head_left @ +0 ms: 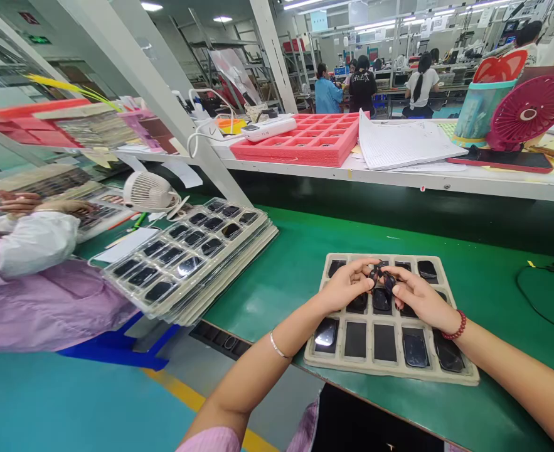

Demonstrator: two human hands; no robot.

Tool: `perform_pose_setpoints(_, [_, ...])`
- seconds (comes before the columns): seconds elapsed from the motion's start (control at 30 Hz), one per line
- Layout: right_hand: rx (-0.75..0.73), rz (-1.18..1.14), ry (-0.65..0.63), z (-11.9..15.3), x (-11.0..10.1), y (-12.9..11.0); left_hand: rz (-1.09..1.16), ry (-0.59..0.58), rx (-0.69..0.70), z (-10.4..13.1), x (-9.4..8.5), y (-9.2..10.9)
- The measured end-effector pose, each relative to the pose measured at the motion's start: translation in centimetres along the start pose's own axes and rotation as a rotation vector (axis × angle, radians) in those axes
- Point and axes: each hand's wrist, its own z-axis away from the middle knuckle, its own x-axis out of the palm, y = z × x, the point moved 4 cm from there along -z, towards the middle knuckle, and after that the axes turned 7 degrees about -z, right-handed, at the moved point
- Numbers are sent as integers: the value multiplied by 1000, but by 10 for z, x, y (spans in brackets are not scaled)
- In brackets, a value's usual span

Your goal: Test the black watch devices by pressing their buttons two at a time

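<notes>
Above the middle of a cream tray, my left hand and my right hand meet with bent fingers. Between them they hold small dark glossy pieces, one at each hand's fingertips; what exactly they are is too small to tell. The tray lies on the green table and has rows of compartments. Many contain black rounded rectangular pieces, such as the one at the lower right. Two front compartments show only a flat dark bottom. My hands hide part of the upper rows.
A stack of filled trays stands left on the green table, near a white fan. A co-worker's sleeve is at far left. The shelf holds a red tray, papers and a pink fan. A cable lies right.
</notes>
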Motion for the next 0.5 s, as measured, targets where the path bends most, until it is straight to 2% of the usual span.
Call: perform_pose_setpoints(0.5, [31,-168,57,-3,-3,-3,5,66,-11,-5,-2,-2])
